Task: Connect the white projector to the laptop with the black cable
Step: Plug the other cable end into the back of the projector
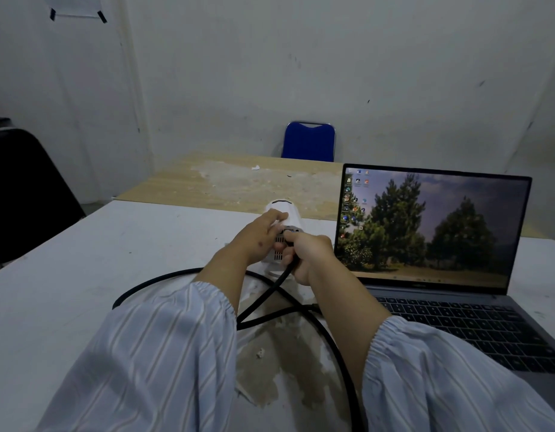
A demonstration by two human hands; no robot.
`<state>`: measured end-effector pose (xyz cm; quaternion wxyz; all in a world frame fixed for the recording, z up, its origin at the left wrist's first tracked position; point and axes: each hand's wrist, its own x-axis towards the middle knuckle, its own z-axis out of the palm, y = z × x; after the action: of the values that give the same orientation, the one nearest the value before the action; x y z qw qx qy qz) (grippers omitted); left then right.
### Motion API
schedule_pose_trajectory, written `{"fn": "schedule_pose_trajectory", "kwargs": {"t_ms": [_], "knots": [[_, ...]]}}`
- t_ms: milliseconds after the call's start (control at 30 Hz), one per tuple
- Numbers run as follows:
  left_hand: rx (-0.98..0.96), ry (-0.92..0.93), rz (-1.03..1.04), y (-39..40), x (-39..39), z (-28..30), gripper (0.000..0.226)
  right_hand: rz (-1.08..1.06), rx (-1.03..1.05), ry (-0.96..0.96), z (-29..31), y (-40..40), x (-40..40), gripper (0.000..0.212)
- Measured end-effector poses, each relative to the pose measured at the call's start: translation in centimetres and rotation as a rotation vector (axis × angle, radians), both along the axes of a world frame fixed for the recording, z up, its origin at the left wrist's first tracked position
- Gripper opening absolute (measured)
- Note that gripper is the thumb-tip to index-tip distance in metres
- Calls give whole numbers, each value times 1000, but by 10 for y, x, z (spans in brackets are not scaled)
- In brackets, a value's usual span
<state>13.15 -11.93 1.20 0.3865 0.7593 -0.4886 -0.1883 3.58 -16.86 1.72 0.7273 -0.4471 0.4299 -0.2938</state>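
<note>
A small white projector [282,210] stands on the white table [98,260], just left of the open laptop [432,232]. My left hand [257,238] grips the projector's left side. My right hand [307,257] is closed on the plug end of the black cable [263,294], with the plug pressed against the projector's rear panel. From there the cable loops across the table between my forearms and runs off the bottom edge. The laptop screen shows a desktop picture of trees. Whether the cable's other end reaches the laptop is hidden by my right arm.
A second, tan table [238,182] adjoins the far edge, with a blue chair [310,141] behind it. A black chair back [23,188] stands at the left. The white table's surface is worn and peeling near me [270,363].
</note>
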Motion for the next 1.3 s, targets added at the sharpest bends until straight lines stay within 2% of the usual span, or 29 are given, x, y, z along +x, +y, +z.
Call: {"fn": "schedule_pose_trajectory", "kwargs": {"t_ms": [267, 400, 533, 633, 733, 800, 867, 933, 1100, 1300], "knots": [[5, 2, -5, 2, -1, 1, 36, -15, 38, 0, 8, 2, 5, 15], [0, 1, -10, 1, -1, 0, 36, 14, -4, 32, 8, 1, 5, 25], [-21, 49, -3, 1, -3, 3, 38, 21, -206, 172, 2, -8, 3, 30], [-71, 150, 35, -2, -4, 4, 36, -41, -404, 261, 4, -14, -2, 23], [-48, 177, 100, -5, -3, 2, 40, -39, -572, 337, 7, -12, -5, 14], [28, 208, 187, -7, 1, -1, 54, 28, -649, 395, 8, -9, -7, 30], [56, 284, 232, -9, 5, -4, 61, 96, -691, 408, 6, -7, -9, 40], [42, 363, 228, -9, 7, -3, 59, 122, -736, 422, 3, -6, -10, 39], [23, 454, 223, -8, 11, -2, 48, 124, -779, 425, 0, -10, -10, 48], [34, 499, 179, -4, 14, -4, 43, 126, -832, 420, -13, -14, -10, 48]]}}
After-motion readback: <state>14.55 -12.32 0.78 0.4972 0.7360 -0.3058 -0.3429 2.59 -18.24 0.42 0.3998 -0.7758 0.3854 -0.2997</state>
